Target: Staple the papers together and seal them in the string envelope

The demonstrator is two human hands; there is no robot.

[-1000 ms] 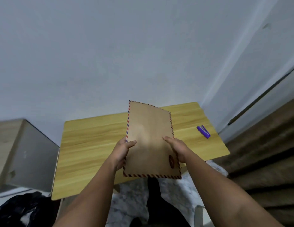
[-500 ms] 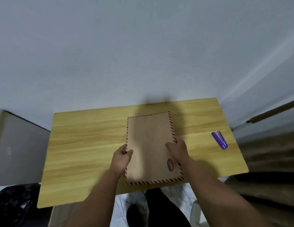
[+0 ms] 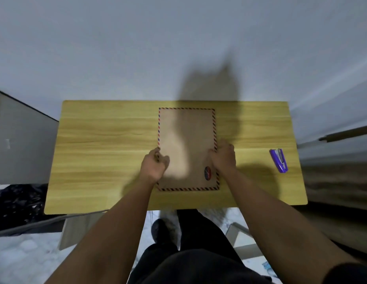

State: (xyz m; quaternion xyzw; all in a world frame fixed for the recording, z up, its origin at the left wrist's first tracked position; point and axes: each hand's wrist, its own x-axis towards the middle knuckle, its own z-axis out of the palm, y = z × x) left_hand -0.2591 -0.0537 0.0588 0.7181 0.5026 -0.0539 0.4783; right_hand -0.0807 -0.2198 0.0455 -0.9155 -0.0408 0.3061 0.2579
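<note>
head | envelope (image 3: 186,148) flat on table (image 3: 109,140), striped border, round red-blue seal near right edge, print unreadable | left hand (image 3: 154,167) pinching left edge | right hand (image 3: 222,158) gripping right edge | purple stapler (image 3: 279,160) well right, no legible label

I stand at a yellow wood-grain table (image 3: 100,140) pushed against a plain pale wall (image 3: 137,48); under me a whitish marbled floor (image 3: 25,255), and left, perhaps a grey cabinet (image 3: 21,140)
</note>
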